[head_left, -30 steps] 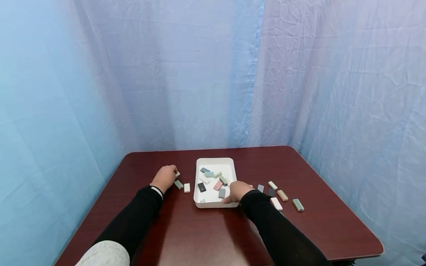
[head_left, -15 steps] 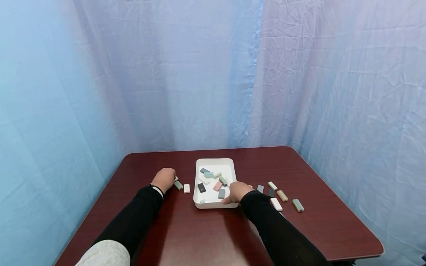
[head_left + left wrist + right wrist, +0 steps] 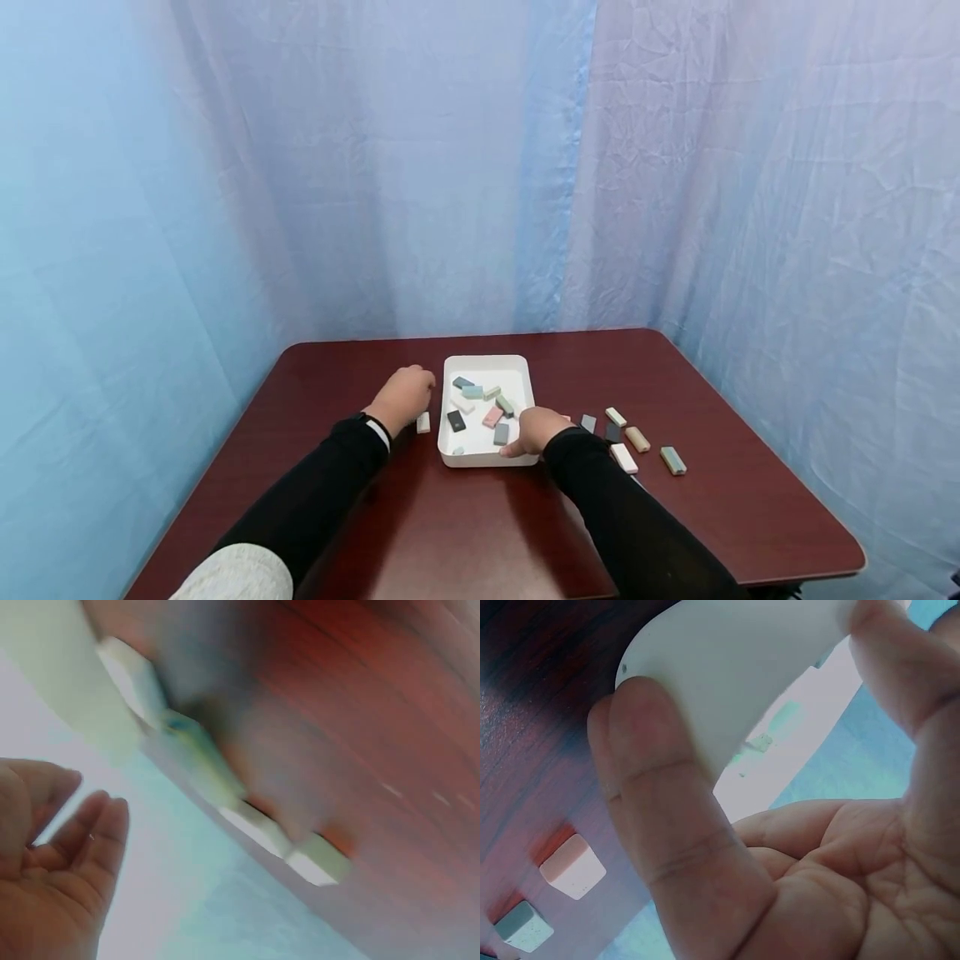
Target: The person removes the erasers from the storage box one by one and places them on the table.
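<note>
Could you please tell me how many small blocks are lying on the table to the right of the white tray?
5 small rectangular blocks show: grey, cream, dark and tan in a cluster, green farthest right. A white one beside the black sleeve makes 6; the sleeve may hide more.

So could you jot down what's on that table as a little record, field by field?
Surface: dark red wooden table, blue curtains behind.
Container: white tray in the middle, holding several small coloured blocks.
Left hand: raised beside the tray's left edge; the wrist view, though blurred, shows straight fingers and nothing held.
Right hand: grips the tray's near right corner, thumb against its outer wall.
Left of tray: one white block on the table.
Right of tray: loose blocks in grey, white, tan and green.
</note>
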`<state>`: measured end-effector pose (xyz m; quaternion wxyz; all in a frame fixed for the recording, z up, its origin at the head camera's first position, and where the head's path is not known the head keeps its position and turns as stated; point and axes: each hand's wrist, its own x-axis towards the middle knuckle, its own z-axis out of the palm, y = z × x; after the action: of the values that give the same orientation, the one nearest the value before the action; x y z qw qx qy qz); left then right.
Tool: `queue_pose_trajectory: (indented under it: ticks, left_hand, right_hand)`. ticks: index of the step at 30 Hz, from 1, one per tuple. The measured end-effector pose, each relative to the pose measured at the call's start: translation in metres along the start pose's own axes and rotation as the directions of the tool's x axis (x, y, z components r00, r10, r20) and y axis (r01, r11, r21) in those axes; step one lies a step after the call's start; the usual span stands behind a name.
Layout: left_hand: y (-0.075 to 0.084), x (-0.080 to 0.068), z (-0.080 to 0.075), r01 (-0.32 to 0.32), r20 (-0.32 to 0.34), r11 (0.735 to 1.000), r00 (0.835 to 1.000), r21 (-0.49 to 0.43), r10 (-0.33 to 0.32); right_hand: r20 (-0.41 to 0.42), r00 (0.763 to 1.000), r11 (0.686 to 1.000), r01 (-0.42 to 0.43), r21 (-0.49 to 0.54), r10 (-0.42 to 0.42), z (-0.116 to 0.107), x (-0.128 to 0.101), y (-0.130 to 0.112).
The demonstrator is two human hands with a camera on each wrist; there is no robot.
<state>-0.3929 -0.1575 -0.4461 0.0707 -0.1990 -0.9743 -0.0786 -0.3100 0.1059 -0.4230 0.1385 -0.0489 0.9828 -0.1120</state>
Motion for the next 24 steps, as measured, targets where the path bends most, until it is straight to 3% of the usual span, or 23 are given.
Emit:
queue_pose_trajectory:
  ticks: [4, 7, 10, 14, 17, 24]
  left_hand:
    - [0.025, 0.001, -0.002, -0.138, 0.014, 0.99, 0.99, -0.017, 0.138]
    - [0.038, -0.001, -0.003, -0.244, 0.044, 0.969, 0.969, 0.031, 0.243]
    - [0.045, -0.003, -0.001, -0.299, 0.042, 0.95, 0.954, 0.091, 0.297]
    - [0.047, -0.004, 0.004, -0.302, 0.044, 0.939, 0.953, 0.165, 0.299]
    - [0.048, -0.004, 0.009, -0.298, 0.092, 0.933, 0.954, 0.2, 0.285]
    - [0.051, -0.001, 0.017, -0.286, 0.161, 0.936, 0.953, 0.204, 0.256]
  right_hand:
    - [-0.002, 1.0, 1.0, 0.003, 0.011, -0.003, 0.002, 0.001, 0.002]
    - [0.003, 1.0, 1.0, -0.005, 0.015, 0.005, 0.003, 0.001, 0.002]
    - [0.002, 1.0, 1.0, -0.012, 0.008, 0.012, 0.003, 0.003, 0.002]
    - [-0.006, 1.0, 1.0, -0.019, -0.006, 0.019, 0.003, 0.006, 0.002]
    - [-0.003, 1.0, 1.0, -0.02, -0.011, 0.02, 0.003, 0.007, 0.003]
    - [0.0, 1.0, 1.0, -0.011, -0.028, 0.011, -0.002, 0.005, 0.003]
